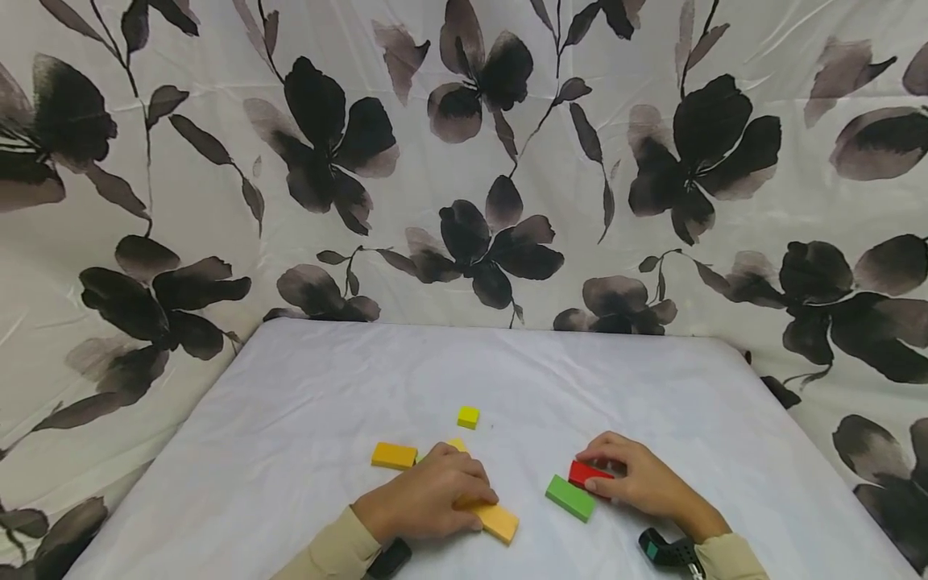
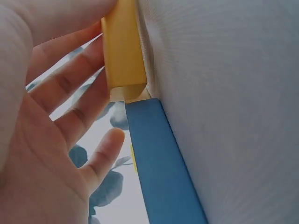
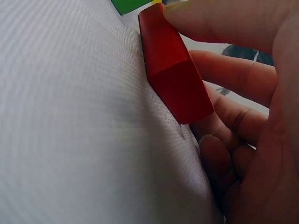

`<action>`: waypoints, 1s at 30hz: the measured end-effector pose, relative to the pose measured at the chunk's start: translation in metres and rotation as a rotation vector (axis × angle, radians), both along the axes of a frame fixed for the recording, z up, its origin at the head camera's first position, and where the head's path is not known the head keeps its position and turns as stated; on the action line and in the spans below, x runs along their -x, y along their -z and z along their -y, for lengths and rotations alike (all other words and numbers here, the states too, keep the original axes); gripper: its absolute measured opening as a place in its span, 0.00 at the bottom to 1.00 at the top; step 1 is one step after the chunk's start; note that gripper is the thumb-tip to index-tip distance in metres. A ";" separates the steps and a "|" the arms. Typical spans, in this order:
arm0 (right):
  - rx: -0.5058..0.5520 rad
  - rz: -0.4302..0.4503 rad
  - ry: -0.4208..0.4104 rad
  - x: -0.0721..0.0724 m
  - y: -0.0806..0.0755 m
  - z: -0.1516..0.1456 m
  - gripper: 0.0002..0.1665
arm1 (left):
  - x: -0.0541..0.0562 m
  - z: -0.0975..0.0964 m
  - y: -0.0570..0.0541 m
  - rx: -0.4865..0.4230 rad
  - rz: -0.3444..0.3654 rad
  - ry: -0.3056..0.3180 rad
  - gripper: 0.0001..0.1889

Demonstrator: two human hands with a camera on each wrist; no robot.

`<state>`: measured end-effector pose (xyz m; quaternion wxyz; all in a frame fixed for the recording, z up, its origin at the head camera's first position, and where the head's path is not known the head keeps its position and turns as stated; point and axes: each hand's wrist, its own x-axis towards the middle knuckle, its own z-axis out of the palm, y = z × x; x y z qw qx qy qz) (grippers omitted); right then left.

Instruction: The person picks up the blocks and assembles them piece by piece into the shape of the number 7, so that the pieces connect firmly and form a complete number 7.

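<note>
My left hand (image 1: 438,495) pinches an orange-yellow block (image 1: 499,522) between thumb and fingers, low over the white cloth. In the left wrist view a blue block (image 2: 161,163) lies just beside that block's end; in the head view the hand hides it. With thumb and fingertips, my right hand (image 1: 641,477) grips a red block (image 3: 175,70) against the cloth. Close along the red block's near left side lies a green block (image 1: 569,498).
A small yellow block (image 1: 468,416) sits farther back on the white-covered table (image 1: 326,379). Left of it rests another orange-yellow block (image 1: 395,456). Part of a yellow piece (image 1: 457,444) shows behind the left hand. Flowered cloth (image 1: 602,161) hangs around the table.
</note>
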<state>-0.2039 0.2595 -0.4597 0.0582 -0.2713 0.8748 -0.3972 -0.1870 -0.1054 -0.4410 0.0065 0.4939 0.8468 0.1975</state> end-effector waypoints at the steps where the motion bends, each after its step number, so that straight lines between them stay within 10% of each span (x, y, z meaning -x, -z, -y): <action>1: 0.001 -0.002 0.004 0.000 0.000 0.000 0.16 | 0.001 0.000 -0.001 0.002 -0.006 -0.002 0.13; 30: -0.016 -0.021 0.022 -0.003 0.002 0.000 0.17 | -0.003 -0.002 -0.009 -0.065 0.055 -0.090 0.17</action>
